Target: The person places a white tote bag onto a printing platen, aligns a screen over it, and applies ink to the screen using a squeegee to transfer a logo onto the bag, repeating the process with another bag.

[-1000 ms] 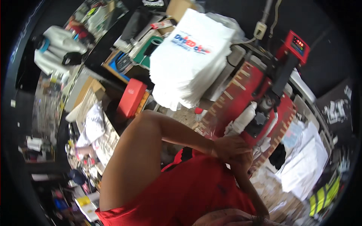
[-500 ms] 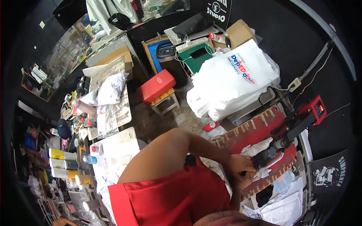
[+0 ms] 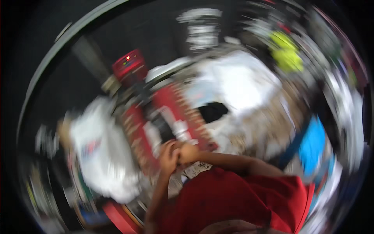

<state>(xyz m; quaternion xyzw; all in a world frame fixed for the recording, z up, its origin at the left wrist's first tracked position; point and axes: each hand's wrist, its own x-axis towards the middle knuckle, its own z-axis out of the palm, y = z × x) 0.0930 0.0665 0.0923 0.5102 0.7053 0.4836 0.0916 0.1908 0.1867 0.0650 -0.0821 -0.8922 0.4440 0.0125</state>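
My left hand (image 3: 169, 156) and my right hand (image 3: 188, 153) are together, touching each other, at the near end of a red-and-black machine that looks like a heat press. The fingers of both are curled in; what they hold, if anything, is hidden between them and blurred. Just beyond them lies the press's dark middle part (image 3: 161, 126), with white cloth-like wraps (image 3: 180, 130) beside it. Under it is a red board (image 3: 171, 103) with tan, tooth-like marks along its edges. A red control box (image 3: 129, 67) with a lit display stands at the far end.
Left of the press is a stack of white bags (image 3: 95, 144). On the right, white cloth (image 3: 245, 84) and a small black cloth (image 3: 212, 112) lie on a stained table (image 3: 269, 121). A bright blue thing (image 3: 313, 146) is farther right. Motion blurs the surroundings.
My view has swung sharply to the right, so the press now sits ahead and the bag stack at the left. Both hands remain together by the press.
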